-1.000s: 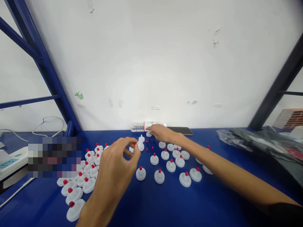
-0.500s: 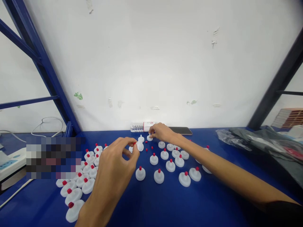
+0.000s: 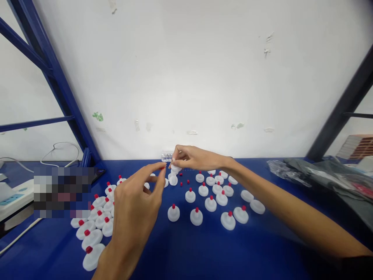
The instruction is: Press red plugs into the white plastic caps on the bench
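Observation:
My left hand pinches a small red cap between thumb and forefinger. Just right of it, my right hand has its fingers closed on a white nozzle lid, partly hidden by the fingers. Below that lid, another white lid without a red cap rests on the blue table. Loose red caps lie close by. Several white lids with red caps on their nozzles stand in front, and a tight group of capped lids sits beside my left forearm.
A clear bottle lies at the wall, mostly behind my right hand. Grey plastic bags are heaped at the right. A white power strip with cables lies at the left. Blue rack posts rise at the table's left end.
My right hand has moved left with a white lid, bringing it up near my left fingertips. My left hand has shifted slightly left, still pinching the red cap.

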Available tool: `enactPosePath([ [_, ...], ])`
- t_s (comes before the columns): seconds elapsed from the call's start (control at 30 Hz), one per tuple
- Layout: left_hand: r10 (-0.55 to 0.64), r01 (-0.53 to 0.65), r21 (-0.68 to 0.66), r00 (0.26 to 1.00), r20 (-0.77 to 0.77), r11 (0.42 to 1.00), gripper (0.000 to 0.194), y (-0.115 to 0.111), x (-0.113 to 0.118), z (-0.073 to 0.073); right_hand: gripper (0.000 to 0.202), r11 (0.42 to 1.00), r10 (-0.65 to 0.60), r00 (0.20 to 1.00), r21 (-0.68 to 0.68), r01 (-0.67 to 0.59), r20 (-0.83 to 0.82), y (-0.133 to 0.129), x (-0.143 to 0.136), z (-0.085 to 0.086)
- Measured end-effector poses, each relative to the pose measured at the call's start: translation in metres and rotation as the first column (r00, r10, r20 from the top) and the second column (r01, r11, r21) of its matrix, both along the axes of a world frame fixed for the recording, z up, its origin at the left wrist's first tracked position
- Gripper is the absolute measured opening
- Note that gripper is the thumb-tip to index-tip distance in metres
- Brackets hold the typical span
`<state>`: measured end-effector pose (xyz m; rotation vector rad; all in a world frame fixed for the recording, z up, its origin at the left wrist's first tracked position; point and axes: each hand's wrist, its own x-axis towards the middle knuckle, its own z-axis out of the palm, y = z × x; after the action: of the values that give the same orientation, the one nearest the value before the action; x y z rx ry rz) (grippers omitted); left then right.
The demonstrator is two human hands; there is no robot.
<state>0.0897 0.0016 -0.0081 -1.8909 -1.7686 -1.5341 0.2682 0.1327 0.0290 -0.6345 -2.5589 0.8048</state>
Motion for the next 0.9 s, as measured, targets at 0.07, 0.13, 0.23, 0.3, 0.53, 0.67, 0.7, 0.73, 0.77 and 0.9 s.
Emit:
enactPosePath([
  [0.07,0.000,0.000,0.014,1.000,0.021,1.000,0.018,-0.001,-0.001,0.001,0.019,0.992,0.107,0.992,-0.065,-0.111,-0.066,-0.008,-0.002,0.004],
  [0.13,-0.017,0.017,0.007,0.999,0.046,1.000,0.018,-0.001,-0.002,0.001,0.023,0.981,0.157,0.983,-0.103,-0.167,-0.096,-0.013,-0.004,0.007],
  [0.23,-0.035,0.038,-0.030,0.995,0.090,0.999,0.017,-0.001,-0.003,0.002,0.025,0.962,0.177,0.975,-0.188,-0.200,-0.132,-0.015,-0.006,0.007],
  [0.3,-0.047,0.054,-0.055,0.991,0.128,0.997,0.018,-0.002,-0.002,0.003,0.025,0.943,0.184,0.966,-0.247,-0.225,-0.180,-0.014,-0.006,0.006],
  [0.53,-0.087,0.112,-0.078,0.961,0.263,0.991,0.021,-0.005,-0.001,0.008,0.031,0.919,0.193,0.948,-0.291,-0.264,-0.252,-0.017,-0.006,0.007],
  [0.67,-0.098,0.130,-0.075,0.938,0.333,0.989,0.021,-0.007,-0.003,0.012,0.033,0.923,0.195,0.940,-0.272,-0.272,-0.279,-0.024,-0.007,0.011],
  [0.7,-0.106,0.140,-0.071,0.927,0.359,0.988,0.021,-0.007,-0.003,0.013,0.033,0.923,0.199,0.938,-0.267,-0.277,-0.285,-0.026,-0.008,0.012],
  [0.73,-0.112,0.149,-0.069,0.917,0.383,0.986,0.022,-0.007,-0.003,0.014,0.034,0.923,0.204,0.934,-0.260,-0.283,-0.293,-0.028,-0.008,0.012],
  [0.77,-0.116,0.154,-0.065,0.908,0.402,0.986,0.023,-0.007,-0.004,0.015,0.035,0.924,0.209,0.929,-0.250,-0.290,-0.305,-0.030,-0.008,0.013],
  [0.9,-0.130,0.165,-0.043,0.890,0.437,0.985,0.023,-0.009,-0.003,0.019,0.037,0.926,0.228,0.908,-0.210,-0.315,-0.353,-0.034,-0.009,0.015],
])
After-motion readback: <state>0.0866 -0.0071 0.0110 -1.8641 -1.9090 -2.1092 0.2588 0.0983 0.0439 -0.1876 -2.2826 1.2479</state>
